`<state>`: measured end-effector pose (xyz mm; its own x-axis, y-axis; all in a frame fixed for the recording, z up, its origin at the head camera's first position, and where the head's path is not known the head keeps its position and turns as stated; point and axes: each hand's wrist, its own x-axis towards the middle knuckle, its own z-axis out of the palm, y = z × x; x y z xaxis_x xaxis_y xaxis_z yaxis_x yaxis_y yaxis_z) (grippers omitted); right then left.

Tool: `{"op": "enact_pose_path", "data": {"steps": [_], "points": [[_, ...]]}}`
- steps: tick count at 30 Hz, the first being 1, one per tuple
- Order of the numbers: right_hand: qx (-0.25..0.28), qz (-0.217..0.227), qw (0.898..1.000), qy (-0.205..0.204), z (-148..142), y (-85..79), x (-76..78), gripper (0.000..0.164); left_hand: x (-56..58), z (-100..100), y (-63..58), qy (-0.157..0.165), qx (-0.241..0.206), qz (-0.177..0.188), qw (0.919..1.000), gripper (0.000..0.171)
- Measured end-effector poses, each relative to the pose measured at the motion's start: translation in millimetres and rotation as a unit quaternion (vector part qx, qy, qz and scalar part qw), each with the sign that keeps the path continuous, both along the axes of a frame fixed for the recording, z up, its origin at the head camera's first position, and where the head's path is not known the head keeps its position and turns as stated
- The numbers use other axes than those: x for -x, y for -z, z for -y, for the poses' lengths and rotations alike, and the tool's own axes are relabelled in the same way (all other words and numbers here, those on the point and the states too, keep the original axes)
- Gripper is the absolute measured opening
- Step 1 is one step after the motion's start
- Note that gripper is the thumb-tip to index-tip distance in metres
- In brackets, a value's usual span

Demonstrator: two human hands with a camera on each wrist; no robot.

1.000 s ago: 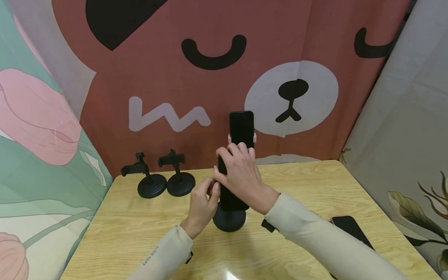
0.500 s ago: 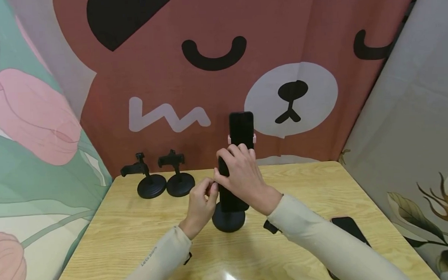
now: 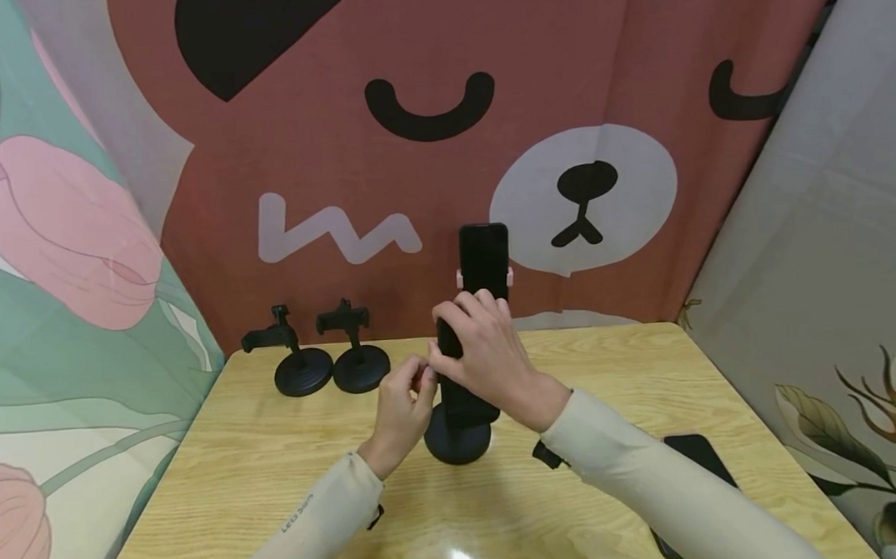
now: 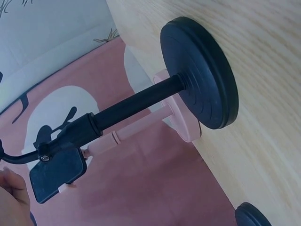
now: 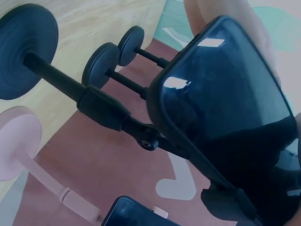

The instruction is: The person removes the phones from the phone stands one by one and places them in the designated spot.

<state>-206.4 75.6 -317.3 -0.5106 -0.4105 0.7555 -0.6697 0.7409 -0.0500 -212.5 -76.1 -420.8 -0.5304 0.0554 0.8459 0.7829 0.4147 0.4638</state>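
Observation:
In the head view, my right hand (image 3: 497,361) holds a black phone (image 3: 461,398) from its front, its fingers over the upper part and its thumb at the left edge. The phone leans against the black phone stand (image 3: 457,440), mostly hiding its pole and holder. A clamp arm (image 5: 225,202) of the holder lies along one long edge of the phone (image 5: 225,103) in the right wrist view. Beside the phone's left edge my left hand (image 3: 397,411) has thumb and index finger pinched together, seemingly on the holder's side; the contact is hidden.
Behind stands a pink phone stand (image 4: 186,122) bearing an upright phone (image 3: 484,253). Two black phone stands (image 3: 303,372) (image 3: 362,367) are at the back left of the wooden table (image 3: 224,473). Another dark phone (image 3: 699,456) lies at the right, partly under my right sleeve.
My right hand and forearm have shifted slightly right and down, and the phone's lower end has moved slightly. My left hand is nearly still.

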Motion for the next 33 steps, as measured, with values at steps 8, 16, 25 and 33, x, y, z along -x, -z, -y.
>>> {"op": "enact_pose_path", "data": {"steps": [8,16,25,33], "points": [[0.007,0.003,1.0,-0.026,-3.6,1.2,1.2,0.026,-1.7,-0.6,-0.8,-0.001,-0.002,0.009,1.0,0.024],[0.011,0.006,0.999,-0.05,-6.3,3.0,1.6,0.026,-2.2,-0.8,0.6,0.004,-0.005,0.004,1.0,0.033],[0.011,-0.004,0.997,-0.075,-3.9,0.9,0.5,0.024,-1.0,-2.3,2.3,0.013,-0.012,0.001,0.9998,0.03],[0.012,0.006,0.997,-0.08,-4.3,-0.9,-1.6,0.024,-2.6,-4.6,2.6,0.005,-0.012,0.011,0.9999,0.033]]}}
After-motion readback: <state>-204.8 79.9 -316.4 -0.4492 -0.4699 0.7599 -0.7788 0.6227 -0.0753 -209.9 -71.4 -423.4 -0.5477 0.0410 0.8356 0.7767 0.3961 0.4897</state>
